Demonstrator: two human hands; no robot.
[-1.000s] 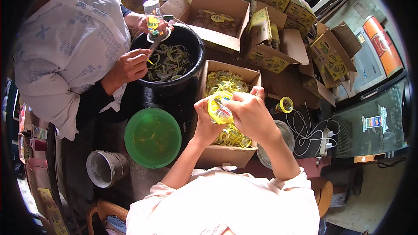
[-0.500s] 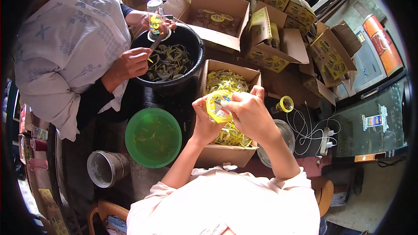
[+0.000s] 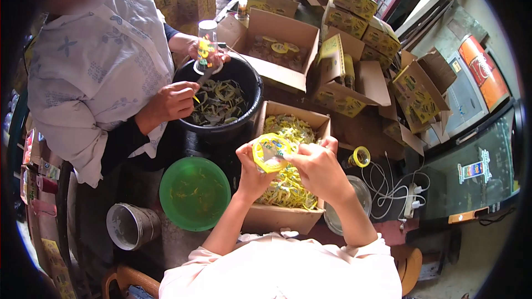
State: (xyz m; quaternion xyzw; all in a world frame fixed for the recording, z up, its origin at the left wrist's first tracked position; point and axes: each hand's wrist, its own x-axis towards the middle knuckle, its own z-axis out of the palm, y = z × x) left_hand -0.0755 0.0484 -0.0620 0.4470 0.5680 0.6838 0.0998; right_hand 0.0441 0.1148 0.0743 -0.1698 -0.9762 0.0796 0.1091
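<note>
Left hand (image 3: 252, 173) holds a yellow-rimmed cup (image 3: 269, 151)

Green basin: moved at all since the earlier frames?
No, judged against the grey bucket and scrap-filled carton: the green basin sits lower in the picture, but so do they.

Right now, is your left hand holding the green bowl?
No, the left hand holds a yellow-rimmed cup, and the green bowl sits apart from it.
</note>
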